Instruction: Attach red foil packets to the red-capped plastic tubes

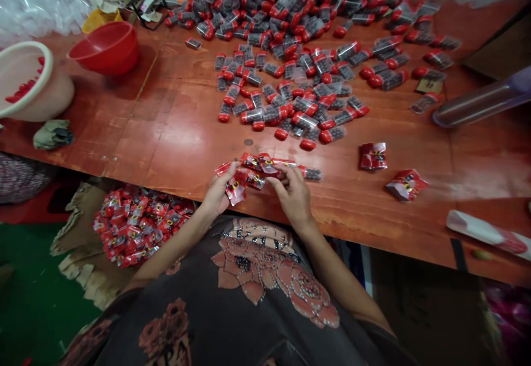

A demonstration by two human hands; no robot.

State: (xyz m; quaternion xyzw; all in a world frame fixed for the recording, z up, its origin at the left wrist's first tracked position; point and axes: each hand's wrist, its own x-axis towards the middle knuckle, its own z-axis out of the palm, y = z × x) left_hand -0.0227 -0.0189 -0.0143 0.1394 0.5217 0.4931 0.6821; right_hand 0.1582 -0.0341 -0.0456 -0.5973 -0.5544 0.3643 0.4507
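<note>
Handling red packs (235,188) seems the step: left hand (216,193) clasps some, right hand (295,197) pinches at another, over the desk (174,145); the next move calls for a light, steady grip

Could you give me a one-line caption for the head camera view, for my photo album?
Two hands hold shiny red packets before a heap of red-capped clear tubes on a reddish table.

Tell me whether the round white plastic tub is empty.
Not empty: small red pieces show inside the tub, below its rim.
</note>
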